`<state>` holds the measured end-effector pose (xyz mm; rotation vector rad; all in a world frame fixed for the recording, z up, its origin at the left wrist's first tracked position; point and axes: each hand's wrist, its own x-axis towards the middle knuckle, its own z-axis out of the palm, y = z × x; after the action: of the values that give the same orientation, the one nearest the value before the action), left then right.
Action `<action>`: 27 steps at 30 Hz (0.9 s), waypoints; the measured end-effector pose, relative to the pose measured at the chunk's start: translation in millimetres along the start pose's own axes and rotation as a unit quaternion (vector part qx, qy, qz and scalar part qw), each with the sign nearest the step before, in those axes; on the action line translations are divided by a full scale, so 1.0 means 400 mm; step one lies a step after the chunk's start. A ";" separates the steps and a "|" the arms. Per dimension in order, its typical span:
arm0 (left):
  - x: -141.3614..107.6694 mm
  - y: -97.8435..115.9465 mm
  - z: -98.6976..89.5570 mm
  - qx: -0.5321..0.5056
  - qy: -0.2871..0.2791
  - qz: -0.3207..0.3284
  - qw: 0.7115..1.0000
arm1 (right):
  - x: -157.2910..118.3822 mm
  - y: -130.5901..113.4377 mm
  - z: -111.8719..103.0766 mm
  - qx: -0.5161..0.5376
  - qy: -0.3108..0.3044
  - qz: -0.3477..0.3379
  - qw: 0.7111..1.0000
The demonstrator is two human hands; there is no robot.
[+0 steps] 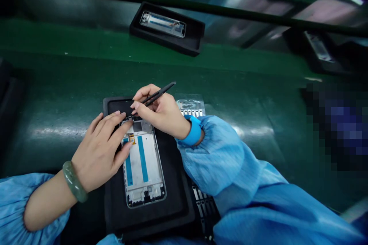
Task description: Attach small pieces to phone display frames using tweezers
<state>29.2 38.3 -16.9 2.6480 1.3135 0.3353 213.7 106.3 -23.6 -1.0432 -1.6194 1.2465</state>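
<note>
A phone frame (151, 160) with blue strips and a small orange flex piece (132, 139) lies in a black tray (175, 199). My left hand (105, 143) rests over its upper left edge, fingers spread, the thumb and index fingertips touching the frame near the flex piece. Black tweezers (161, 92) are gripped in my right hand (161, 113), above the frame's top end. Their tips are hidden behind my fingers.
Beyond my hands, another phone frame (162, 24) sits in a black tray (196, 40) below a dark rail. A sheet of small parts (191, 107) lies beside my right wrist, and strips of parts (202, 203) lie right of the near tray.
</note>
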 end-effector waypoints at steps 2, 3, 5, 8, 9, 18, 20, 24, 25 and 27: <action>0.000 0.000 0.000 0.001 0.002 0.001 1.000 | 0.000 -0.001 0.000 -0.012 -0.004 -0.001 1.000; 0.000 0.000 0.000 0.000 0.002 0.001 1.000 | -0.001 -0.002 0.000 -0.014 -0.004 -0.002 1.000; 0.000 0.002 -0.001 0.000 0.001 0.000 1.000 | -0.002 -0.002 -0.001 -0.016 -0.001 -0.004 1.000; 0.000 0.003 -0.001 -0.002 -0.001 0.000 1.000 | -0.004 -0.001 -0.002 -0.017 0.000 -0.006 1.000; -0.001 0.003 -0.002 -0.002 -0.001 0.000 1.000 | -0.004 0.000 -0.002 -0.014 0.000 -0.006 1.000; -0.002 0.001 -0.005 -0.001 0.004 0.001 1.000 | 0.003 -0.001 0.000 0.023 0.011 0.006 1.000; -0.002 0.002 -0.005 0.001 0.007 0.003 1.000 | 0.003 -0.003 0.000 0.020 0.006 0.003 1.000; -0.002 0.003 -0.005 0.002 0.010 0.006 1.000 | 0.001 -0.007 -0.001 0.011 -0.002 0.000 1.000; -0.002 0.003 -0.005 0.002 0.011 0.005 1.000 | 0.000 -0.007 -0.001 0.006 -0.004 0.000 1.000; -0.001 0.003 -0.004 0.001 0.010 0.003 1.000 | -0.001 -0.008 -0.001 -0.008 -0.006 0.001 1.000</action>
<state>29.3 37.3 -15.1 2.6576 1.3128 0.3635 213.7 105.6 -20.4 -1.0492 -1.6395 1.2463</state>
